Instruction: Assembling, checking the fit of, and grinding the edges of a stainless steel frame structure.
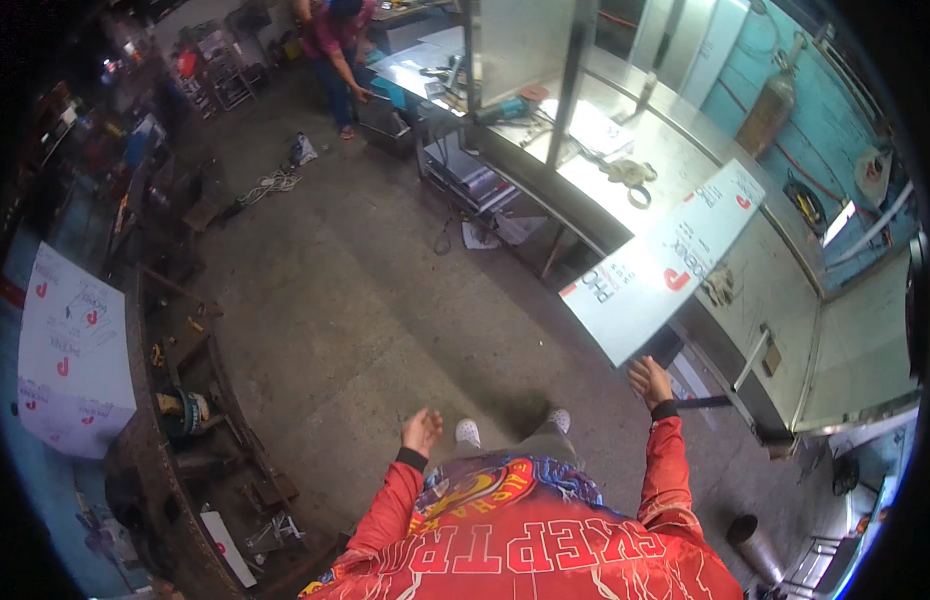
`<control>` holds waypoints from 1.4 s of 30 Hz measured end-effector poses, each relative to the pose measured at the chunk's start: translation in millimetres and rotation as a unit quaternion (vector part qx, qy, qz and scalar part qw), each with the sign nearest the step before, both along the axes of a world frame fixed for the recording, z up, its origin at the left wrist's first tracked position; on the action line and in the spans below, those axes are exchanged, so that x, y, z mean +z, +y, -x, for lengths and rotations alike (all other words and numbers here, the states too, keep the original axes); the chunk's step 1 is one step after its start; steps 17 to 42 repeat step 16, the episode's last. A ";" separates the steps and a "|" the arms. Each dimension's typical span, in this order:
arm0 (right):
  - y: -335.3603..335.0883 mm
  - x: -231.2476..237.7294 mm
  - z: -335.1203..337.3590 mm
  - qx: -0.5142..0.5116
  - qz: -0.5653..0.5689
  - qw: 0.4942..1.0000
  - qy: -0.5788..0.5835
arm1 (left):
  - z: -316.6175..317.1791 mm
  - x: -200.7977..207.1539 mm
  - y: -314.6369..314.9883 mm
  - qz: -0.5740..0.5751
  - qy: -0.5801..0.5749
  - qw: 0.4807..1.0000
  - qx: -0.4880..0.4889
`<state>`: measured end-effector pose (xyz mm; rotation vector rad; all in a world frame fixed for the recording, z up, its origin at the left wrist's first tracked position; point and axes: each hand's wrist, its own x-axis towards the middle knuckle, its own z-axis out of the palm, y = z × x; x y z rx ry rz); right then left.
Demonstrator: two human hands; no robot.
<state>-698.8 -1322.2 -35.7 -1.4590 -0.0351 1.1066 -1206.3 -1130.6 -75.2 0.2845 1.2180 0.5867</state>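
Observation:
My left hand (422, 432) hangs over the floor in front of my body, its fingers loosely bent, with nothing visible in it. My right hand (650, 384) is just below the near corner of a flat, film-covered sheet panel (635, 310). Its fingers are slightly apart and I see nothing in them; a small gap seems to show between them and the panel. The long, pale panel has red printed marks. It lies slantwise across a metal workbench (755, 345), and its near end juts past the front edge.
On the bench lie a roll of tape (639, 196), gloves (627, 173), an angle grinder (510, 108) and a hammer-like tool (753, 358). A gas cylinder (768, 112) stands behind. Another person (337, 50) bends at the far end. Left are a metal frame (210, 490) and a wrapped box-shaped piece (75, 350).

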 end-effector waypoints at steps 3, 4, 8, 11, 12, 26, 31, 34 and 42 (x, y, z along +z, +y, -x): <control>-16.8 -11.3 -8.8 -0.014 0.017 0.995 -0.101 | -65.4 49.4 25.2 -0.168 0.126 0.974 -0.085; -16.9 -1.1 -7.7 -0.014 0.019 0.991 -0.133 | -86.5 56.0 29.3 -0.250 0.138 0.951 -0.117; -52.6 2.1 -30.3 -0.047 0.009 0.907 -0.418 | -201.7 92.4 30.0 -0.599 0.194 0.726 -0.275; -85.1 11.5 -39.3 -0.084 0.054 0.894 -0.438 | -303.8 145.1 0.7 -0.688 0.229 0.583 -0.366; -90.8 14.8 -38.3 -0.075 0.056 0.876 -0.473 | -330.1 151.8 -11.5 -0.744 0.254 0.478 -0.391; -121.0 22.8 -54.1 -0.045 0.046 0.859 -0.508 | -421.4 150.8 -59.5 -0.727 0.386 0.289 -0.489; -121.0 22.8 -54.1 -0.045 0.046 0.859 -0.508 | -421.4 150.8 -59.5 -0.727 0.386 0.289 -0.489; -121.0 22.8 -54.1 -0.045 0.046 0.859 -0.508 | -421.4 150.8 -59.5 -0.727 0.386 0.289 -0.489; -121.0 22.8 -54.1 -0.045 0.046 0.859 -0.508 | -421.4 150.8 -59.5 -0.727 0.386 0.289 -0.489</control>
